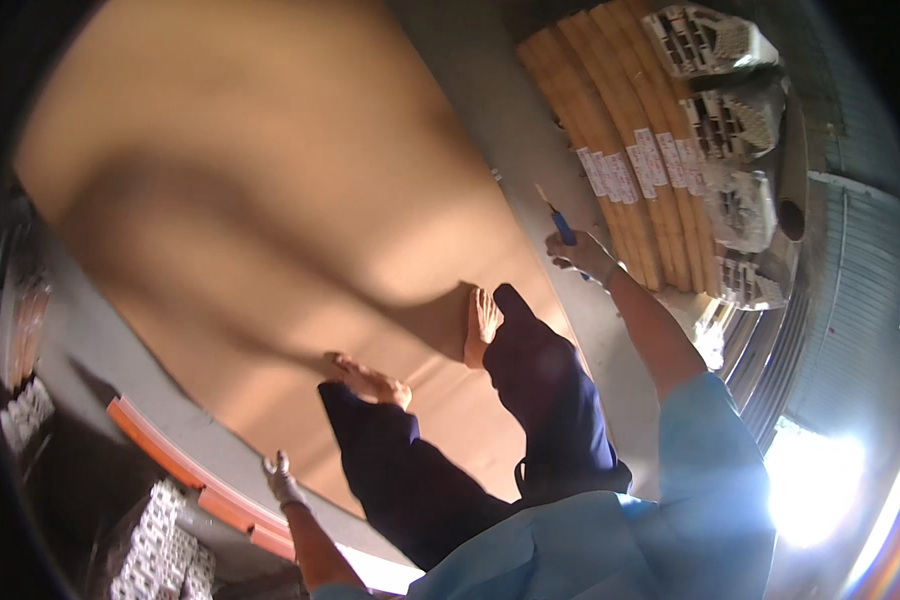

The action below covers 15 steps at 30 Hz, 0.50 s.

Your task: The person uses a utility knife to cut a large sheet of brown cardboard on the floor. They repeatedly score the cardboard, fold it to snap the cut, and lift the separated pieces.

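Observation:
My right hand [582, 256], in a pale glove, is closed around a blue-handled knife [564, 228]. The knife's slim, pointed blade angles up and to the left, past the right edge of a large brown cardboard sheet [300, 130]. At the lower left, my left hand [284, 478], also gloved, hangs near the sheet's left edge with its fingers apart and nothing in them. I stand barefoot on the sheet, my left foot [372, 383] and right foot [483, 325] apart. Shadows fall across the sheet.
Long brown-wrapped bundles [620, 130] with white labels lie at the right, their ends showing pale profiles in clear film. Orange-red strips [160, 445] run along the lower left, beside stacked white profiles [165, 545]. Grey floor [470, 60] borders the sheet. Bright light glares at the lower right.

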Available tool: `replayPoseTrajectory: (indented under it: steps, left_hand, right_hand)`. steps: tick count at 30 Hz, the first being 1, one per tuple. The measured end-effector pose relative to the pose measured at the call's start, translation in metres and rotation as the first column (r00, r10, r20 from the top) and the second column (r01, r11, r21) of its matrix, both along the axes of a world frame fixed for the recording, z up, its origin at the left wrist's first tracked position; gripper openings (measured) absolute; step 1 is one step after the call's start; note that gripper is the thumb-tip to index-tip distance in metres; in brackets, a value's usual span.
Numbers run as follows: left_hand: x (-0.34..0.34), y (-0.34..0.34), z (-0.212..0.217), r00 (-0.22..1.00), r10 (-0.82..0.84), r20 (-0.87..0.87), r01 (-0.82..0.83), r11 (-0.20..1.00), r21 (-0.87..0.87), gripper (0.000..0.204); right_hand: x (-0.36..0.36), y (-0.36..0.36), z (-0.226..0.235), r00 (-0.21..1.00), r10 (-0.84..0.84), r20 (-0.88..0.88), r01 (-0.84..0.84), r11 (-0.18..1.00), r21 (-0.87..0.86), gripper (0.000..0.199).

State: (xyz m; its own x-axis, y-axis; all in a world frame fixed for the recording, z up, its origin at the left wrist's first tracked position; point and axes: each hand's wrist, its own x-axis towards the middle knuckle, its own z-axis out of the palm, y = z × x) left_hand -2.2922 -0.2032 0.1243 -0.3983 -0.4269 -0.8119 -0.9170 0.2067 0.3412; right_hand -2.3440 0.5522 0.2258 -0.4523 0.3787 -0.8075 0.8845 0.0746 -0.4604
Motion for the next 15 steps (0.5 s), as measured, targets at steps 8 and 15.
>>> replayPoseTrajectory:
  steps: [8, 15]
  left_hand:
    - [-0.087, -0.093, -0.142, 0.996, -0.075, -0.051, 0.054, 0.941, -0.334, 0.107]
    - [-0.105, -0.128, -0.184, 0.986, -0.139, -0.094, 0.092, 0.918, -0.386, 0.099]
  right_hand:
    - [-0.059, 0.058, -0.202, 0.979, 0.185, 0.085, -0.204, 0.891, 0.407, 0.04]
    - [-0.078, 0.051, -0.182, 0.979, 0.206, 0.009, -0.191, 0.893, 0.408, 0.029]
